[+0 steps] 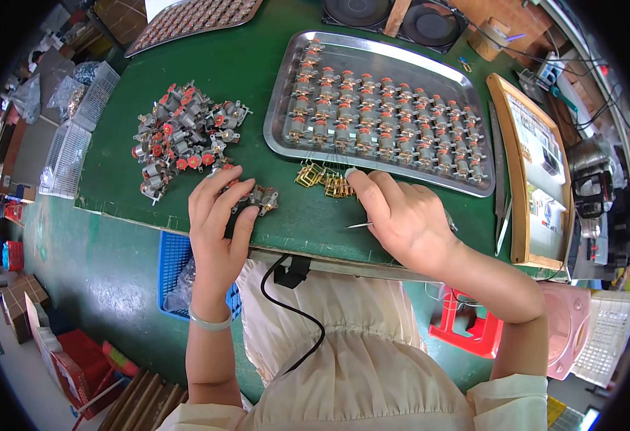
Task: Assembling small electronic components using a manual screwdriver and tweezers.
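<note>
My left hand [218,215] is closed, its fingers curled around small grey cylindrical components [264,198] with metal tabs at the table's near edge. Beyond it lies a heap of similar components [178,133] with red ends. My right hand [412,219] is closed on a thin pointed metal tool [359,225], whose tip sticks out toward the left; most of the tool is hidden by the palm. Its index finger and thumb reach to a small pile of brass-coloured wire frames [335,185], and whether they pinch one is hard to see.
A steel tray [408,59] with rows of upright components stands just beyond the right hand. To its right lies a wooden-framed board [520,172]. Another filled tray [192,25] is at the far left. A black cable [302,310] hangs below the green table's edge [135,222].
</note>
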`<state>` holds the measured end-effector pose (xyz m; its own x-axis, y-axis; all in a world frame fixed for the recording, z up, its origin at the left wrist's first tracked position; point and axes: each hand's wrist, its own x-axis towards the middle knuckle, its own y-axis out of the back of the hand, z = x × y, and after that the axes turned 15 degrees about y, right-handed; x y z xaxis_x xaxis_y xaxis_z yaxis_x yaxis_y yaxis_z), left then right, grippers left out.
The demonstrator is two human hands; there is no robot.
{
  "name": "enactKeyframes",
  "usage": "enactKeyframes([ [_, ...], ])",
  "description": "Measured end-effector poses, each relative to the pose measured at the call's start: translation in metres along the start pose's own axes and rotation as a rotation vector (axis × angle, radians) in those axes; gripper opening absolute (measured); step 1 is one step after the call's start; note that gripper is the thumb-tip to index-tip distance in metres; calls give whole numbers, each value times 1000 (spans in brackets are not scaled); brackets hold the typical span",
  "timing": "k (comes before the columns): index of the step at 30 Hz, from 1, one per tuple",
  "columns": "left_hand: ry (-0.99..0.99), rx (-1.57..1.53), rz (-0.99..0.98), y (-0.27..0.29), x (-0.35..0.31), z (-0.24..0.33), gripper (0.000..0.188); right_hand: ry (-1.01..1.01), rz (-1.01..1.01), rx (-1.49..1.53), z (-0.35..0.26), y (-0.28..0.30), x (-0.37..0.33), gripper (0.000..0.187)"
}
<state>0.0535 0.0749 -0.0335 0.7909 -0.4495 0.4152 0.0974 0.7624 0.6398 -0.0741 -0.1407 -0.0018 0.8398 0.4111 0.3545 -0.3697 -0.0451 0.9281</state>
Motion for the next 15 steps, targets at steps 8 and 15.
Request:
enactKeyframes([
  [8,5,3,-9,1,0,0,26,-142,65,280,14,27,-7,63],
  [15,-31,128,-60,8,2,10,24,-478,219,858,29,40,-16,58],
])
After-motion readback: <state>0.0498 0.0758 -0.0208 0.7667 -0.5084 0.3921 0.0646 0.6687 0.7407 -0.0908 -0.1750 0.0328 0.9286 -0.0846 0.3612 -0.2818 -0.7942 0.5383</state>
